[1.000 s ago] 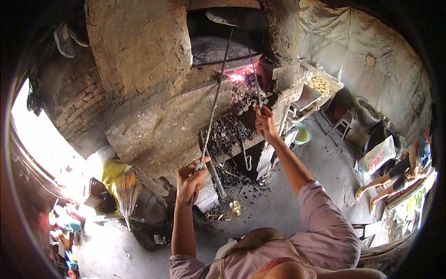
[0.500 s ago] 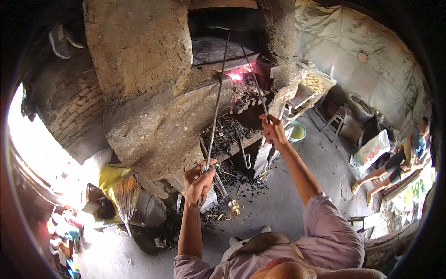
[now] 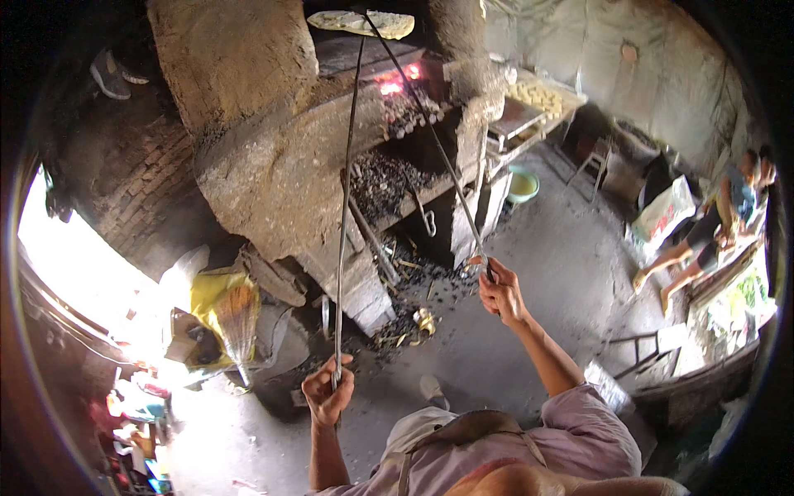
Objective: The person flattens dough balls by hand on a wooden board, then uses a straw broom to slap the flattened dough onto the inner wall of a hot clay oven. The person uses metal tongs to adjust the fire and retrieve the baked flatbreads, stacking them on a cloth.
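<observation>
A pale flatbread is up at the mouth of a clay oven, where the far ends of two long thin metal rods meet it. My left hand is wrapped round the near end of the left rod, low in front of me. The right rod slants down to my right hand, whose fingers close round its end. How the rod tips bear on the flatbread is too small to tell. Red embers glow under the oven's baking floor.
Ash and charcoal fill a recess below the embers, with a hooked rod there. Right of the oven, a table bears rows of dough pieces. A green basin, a white sack and a seated person are farther right. A straw broom lies at left.
Both hands have drawn back toward me with the rods. The flatbread has come into sight at the oven mouth. My view has shifted, and a foot now shows farther forward.
</observation>
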Demonstrator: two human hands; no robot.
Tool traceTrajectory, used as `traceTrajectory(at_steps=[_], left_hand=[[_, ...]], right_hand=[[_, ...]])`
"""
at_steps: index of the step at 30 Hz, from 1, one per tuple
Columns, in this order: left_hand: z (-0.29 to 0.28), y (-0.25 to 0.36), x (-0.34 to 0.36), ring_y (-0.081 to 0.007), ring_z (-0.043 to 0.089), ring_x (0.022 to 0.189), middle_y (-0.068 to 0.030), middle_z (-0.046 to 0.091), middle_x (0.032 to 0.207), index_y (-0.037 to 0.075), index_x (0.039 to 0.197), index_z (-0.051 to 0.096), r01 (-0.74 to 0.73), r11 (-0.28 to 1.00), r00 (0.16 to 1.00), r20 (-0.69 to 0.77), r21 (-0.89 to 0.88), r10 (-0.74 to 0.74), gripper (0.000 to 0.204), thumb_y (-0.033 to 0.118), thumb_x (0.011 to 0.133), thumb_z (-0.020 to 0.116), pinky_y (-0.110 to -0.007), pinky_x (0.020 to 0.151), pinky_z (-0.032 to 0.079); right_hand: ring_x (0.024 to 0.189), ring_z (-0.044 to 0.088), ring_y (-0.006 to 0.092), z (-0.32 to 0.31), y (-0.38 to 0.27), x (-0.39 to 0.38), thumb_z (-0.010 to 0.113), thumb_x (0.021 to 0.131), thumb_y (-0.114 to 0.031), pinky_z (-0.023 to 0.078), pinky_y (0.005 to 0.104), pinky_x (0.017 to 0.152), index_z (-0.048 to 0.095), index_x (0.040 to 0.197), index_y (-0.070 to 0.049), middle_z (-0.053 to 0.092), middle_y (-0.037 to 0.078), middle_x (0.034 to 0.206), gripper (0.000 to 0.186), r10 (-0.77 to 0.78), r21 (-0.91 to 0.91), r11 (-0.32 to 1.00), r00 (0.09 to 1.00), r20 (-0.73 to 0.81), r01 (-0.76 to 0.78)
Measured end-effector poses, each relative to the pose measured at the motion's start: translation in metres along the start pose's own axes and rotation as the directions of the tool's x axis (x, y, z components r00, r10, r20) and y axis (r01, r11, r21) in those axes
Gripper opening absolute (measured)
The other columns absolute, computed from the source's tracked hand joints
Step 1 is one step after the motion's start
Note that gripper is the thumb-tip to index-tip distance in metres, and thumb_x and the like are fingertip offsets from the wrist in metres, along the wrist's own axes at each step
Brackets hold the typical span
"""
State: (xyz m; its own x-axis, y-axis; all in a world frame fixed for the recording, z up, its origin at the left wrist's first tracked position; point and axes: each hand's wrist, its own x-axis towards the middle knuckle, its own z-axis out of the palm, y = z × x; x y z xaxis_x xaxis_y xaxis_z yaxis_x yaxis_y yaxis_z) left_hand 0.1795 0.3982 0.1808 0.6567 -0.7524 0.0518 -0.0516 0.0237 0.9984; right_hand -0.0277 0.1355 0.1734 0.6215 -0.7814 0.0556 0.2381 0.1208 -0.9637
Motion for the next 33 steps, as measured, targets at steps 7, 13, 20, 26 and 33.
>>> traceTrajectory(at_steps=[7,13,20,26,33], left_hand=[[-0.061,0.016,-0.088,-0.0027,0.041,0.046,-0.0004,0.054,0.058,-0.007,0.092,0.06,-0.131,0.916,0.987,0.141,0.38,0.082,0.037,0.014,0.062,0.063,-0.019,0.043,0.033],[-0.112,-0.006,-0.056,-0.0022,0.038,0.046,0.0001,0.053,0.057,-0.006,0.092,0.06,0.101,0.977,0.892,0.417,0.187,-0.172,0.036,0.013,0.062,0.061,-0.018,0.043,0.03],[-0.133,-0.038,-0.002,-0.0021,0.038,0.045,0.0044,0.047,0.053,0.003,0.087,0.064,-0.338,0.782,0.487,0.808,0.524,-0.331,0.02,0.001,0.068,0.061,-0.019,0.041,0.029],[-0.087,-0.06,0.001,-0.0008,0.04,0.051,0.0051,0.049,0.061,-0.002,0.099,0.058,-0.06,0.91,0.047,0.912,0.409,-0.407,0.029,0.002,0.071,0.061,-0.016,0.045,0.028],[-0.073,-0.095,0.0,-0.002,0.04,0.051,0.0027,0.051,0.065,-0.005,0.098,0.058,-0.094,0.89,-0.041,0.891,0.446,-0.452,0.027,0.004,0.072,0.061,-0.018,0.046,0.029]], right_hand=[[0.04,0.029,0.0051,0.01,0.038,-0.125,0.042,0.088,-0.012,0.026,0.0239,0.038,0.045,0.115,0.0,0.035,-0.003,0.053,0.03,0.013,-0.08,0.997,0.988,-0.152,-0.025],[0.042,0.025,0.0037,0.05,0.085,-0.229,0.053,0.086,-0.031,0.021,0.0211,0.036,0.049,0.096,-0.009,0.029,-0.006,0.053,0.024,0.179,0.001,0.978,0.841,-0.511,-0.208],[0.037,0.033,0.0053,0.159,0.153,-0.367,0.043,0.09,-0.034,0.026,0.0241,0.031,0.043,0.072,-0.013,0.032,-0.004,0.049,0.027,0.312,0.27,0.95,0.512,-0.8,-0.155],[0.034,0.028,0.0055,0.253,0.175,-0.448,0.044,0.088,-0.037,0.026,0.0244,0.029,0.041,0.067,-0.011,0.033,-0.003,0.046,0.033,0.551,0.534,0.827,0.063,-0.832,-0.175],[0.034,0.031,0.006,0.278,0.19,-0.469,0.043,0.088,-0.035,0.029,0.0243,0.03,0.04,0.066,-0.011,0.036,-0.002,0.048,0.033,0.52,0.519,0.826,-0.057,-0.852,-0.218]])
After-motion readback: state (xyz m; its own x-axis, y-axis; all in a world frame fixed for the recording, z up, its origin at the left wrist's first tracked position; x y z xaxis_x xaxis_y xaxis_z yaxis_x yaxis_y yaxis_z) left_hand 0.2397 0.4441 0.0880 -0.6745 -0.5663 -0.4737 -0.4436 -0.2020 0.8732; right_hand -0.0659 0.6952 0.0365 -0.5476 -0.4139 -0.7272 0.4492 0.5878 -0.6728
